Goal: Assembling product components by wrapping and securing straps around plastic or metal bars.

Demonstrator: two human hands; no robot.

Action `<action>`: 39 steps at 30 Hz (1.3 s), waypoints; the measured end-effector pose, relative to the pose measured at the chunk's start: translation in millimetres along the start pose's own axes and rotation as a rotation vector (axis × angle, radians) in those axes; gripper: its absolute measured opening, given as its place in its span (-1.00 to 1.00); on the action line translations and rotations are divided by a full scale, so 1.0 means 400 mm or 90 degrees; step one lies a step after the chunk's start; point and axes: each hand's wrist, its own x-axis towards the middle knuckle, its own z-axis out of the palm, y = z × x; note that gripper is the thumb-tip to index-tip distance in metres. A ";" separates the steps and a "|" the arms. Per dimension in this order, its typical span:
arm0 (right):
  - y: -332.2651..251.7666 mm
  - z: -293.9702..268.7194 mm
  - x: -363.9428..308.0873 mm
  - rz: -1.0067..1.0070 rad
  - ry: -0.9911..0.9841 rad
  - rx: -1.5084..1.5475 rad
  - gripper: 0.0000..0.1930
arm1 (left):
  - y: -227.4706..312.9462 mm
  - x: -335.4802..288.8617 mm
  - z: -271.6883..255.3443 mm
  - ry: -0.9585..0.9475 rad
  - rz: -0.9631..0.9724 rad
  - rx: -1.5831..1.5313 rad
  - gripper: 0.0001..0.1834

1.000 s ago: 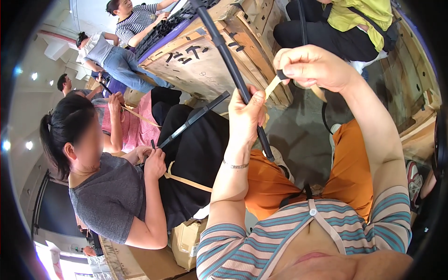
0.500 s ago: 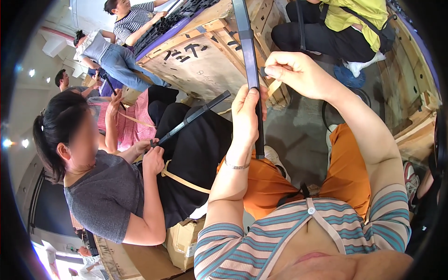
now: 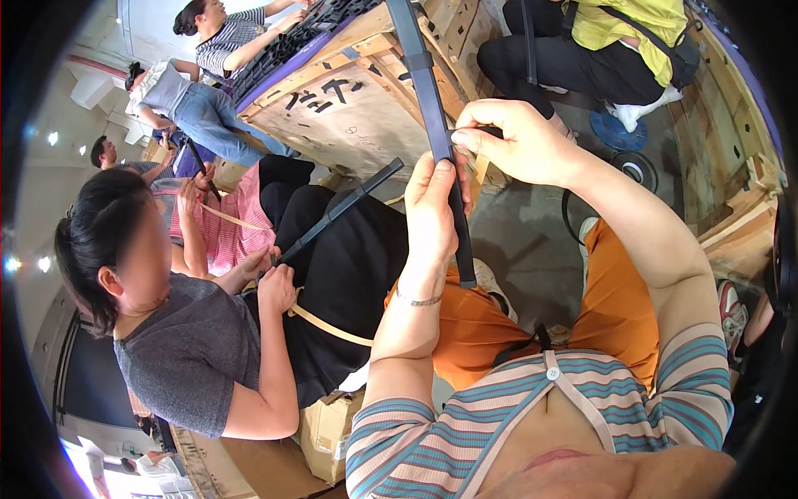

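The long dark strip [image 3: 432, 108] stands nearly upright in front of me, its top running up past the wooden crate [image 3: 349, 108] and its lower end hanging over my orange-trousered lap. My left hand [image 3: 432, 212] is wrapped around its middle, fingers closed along the strip. My right hand [image 3: 519, 141] pinches its edge just above, thumb and forefinger pressed tight together on it. To my left a person in a grey shirt [image 3: 187, 349] holds a similar dark strip [image 3: 337, 212] in both hands, with a tan band [image 3: 328, 324] across the lap.
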 end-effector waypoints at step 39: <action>-0.025 0.017 -0.004 0.082 0.015 0.112 -0.83 | 0.001 -0.013 0.020 -0.021 0.021 0.044 -0.80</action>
